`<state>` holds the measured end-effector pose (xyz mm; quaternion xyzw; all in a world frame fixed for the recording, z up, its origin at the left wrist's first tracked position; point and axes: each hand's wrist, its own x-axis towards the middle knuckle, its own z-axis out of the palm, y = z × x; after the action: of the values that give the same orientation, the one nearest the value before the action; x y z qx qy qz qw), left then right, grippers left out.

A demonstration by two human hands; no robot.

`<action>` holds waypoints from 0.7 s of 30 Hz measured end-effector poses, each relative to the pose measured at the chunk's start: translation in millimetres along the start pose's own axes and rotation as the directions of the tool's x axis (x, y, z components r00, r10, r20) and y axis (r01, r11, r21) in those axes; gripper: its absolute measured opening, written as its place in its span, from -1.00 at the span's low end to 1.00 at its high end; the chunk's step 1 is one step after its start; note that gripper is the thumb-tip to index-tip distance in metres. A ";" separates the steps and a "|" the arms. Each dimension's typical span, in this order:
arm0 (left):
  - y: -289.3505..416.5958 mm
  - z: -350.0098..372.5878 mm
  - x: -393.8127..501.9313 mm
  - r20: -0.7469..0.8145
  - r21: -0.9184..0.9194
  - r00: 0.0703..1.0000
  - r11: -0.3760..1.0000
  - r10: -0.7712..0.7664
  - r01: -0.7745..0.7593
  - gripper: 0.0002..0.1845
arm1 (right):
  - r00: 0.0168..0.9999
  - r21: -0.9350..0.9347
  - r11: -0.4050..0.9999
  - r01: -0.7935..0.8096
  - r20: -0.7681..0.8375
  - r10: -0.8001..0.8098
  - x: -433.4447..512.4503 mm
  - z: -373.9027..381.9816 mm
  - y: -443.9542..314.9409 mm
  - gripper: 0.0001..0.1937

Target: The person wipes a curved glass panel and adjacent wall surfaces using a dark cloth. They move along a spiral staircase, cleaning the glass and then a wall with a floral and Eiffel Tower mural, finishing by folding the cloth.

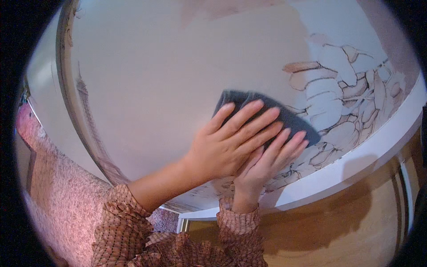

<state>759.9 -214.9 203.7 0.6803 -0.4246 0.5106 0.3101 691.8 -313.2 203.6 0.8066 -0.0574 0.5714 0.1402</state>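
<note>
A folded dark grey cloth (297, 123) lies against a pale surface printed with line drawings (150, 76). My left hand (217, 147) presses flat on the cloth, its fingers stretched out and slightly spread. Close beside it, my right hand (275, 158) also bears on the cloth, with its fingers extended. The left hand partly covers the right one, so the right palm and thumb are mostly hidden. The cloth's upper and right edges stick out beyond my fingertips.
Leaf and branch drawings (350, 90) cover the surface's right side. A white edge strip (310, 190) runs along its lower right, beside a wood-toned surface (317, 233) in shadow. Pinkish carpet-like material (70, 200) shows at left. A brownish curved band (66, 66) borders the left side.
</note>
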 end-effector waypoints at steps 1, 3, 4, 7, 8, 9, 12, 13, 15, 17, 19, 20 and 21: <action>-1.7 1.3 -11.3 0.010 0.012 1.000 1.000 0.005 -0.005 -0.53 | 1.000 -0.002 1.000 -0.003 0.022 0.003 -9.7 0.5 -4.7 -0.47; -8.1 5.2 -43.0 0.011 0.028 1.000 1.000 0.008 -0.008 -0.53 | 0.998 -0.029 1.000 0.004 0.067 -0.002 -38.5 8.7 -15.9 -0.43; -12.2 5.2 -60.0 0.018 0.022 1.000 1.000 0.002 -0.002 -0.52 | 0.997 -0.033 0.999 0.011 0.081 -0.008 -54.9 14.7 -22.2 -0.43; -25.3 -1.9 -70.7 0.064 0.030 0.997 0.999 0.030 -0.032 -0.49 | 0.995 0.006 1.000 -0.015 0.098 0.014 -66.0 20.6 -39.0 -0.42; -30.6 -5.8 -70.6 0.084 0.037 0.995 0.998 0.047 -0.050 -0.48 | 0.995 0.030 0.999 -0.032 0.099 0.029 -66.4 22.0 -44.0 -0.41; -32.5 -8.4 -63.9 0.093 -0.007 0.995 0.999 0.038 -0.038 -0.49 | 0.994 0.011 1.000 -0.015 0.107 0.014 -58.9 18.0 -43.7 -0.41; -44.1 -23.1 -24.3 0.094 -0.070 0.995 0.997 0.027 -0.020 -0.48 | 0.994 -0.027 1.000 0.006 0.112 -0.002 -9.2 3.8 -44.4 -0.42; -48.1 -27.6 -12.2 0.038 -0.078 0.999 0.997 0.016 -0.013 -0.45 | 0.996 -0.093 0.996 0.014 0.091 -0.006 5.7 0.5 -44.9 -0.44; -55.2 -33.1 0.8 -0.018 -0.110 1.000 0.994 0.003 -0.005 -0.47 | 0.991 0.019 0.993 0.120 -0.056 -0.119 31.8 4.4 -41.1 -0.44; -61.4 -32.9 -1.2 -0.041 -0.014 0.999 1.000 0.002 -0.003 -0.49 | 0.984 -0.009 0.986 0.166 -0.064 -0.167 44.2 9.3 -44.8 -0.44; -62.9 -29.3 -11.0 -0.031 0.000 1.000 1.000 -0.005 0.005 -0.51 | 0.985 -0.053 0.984 0.172 -0.020 -0.173 42.0 12.5 -49.4 -0.43; -64.4 -30.6 -19.5 -0.012 -0.022 1.000 1.000 -0.013 0.013 -0.51 | 0.987 -0.074 0.984 0.159 0.022 -0.158 33.1 13.4 -54.0 -0.42; -69.5 -34.7 -30.7 0.015 -0.022 1.000 1.000 -0.017 0.018 -0.51 | 0.989 -0.075 0.987 0.142 0.053 -0.138 21.8 18.2 -62.3 -0.42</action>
<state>803.5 -146.1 185.1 0.6844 -0.4264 0.4981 0.3188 731.5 -257.6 208.4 0.8160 -0.0266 0.5379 0.2102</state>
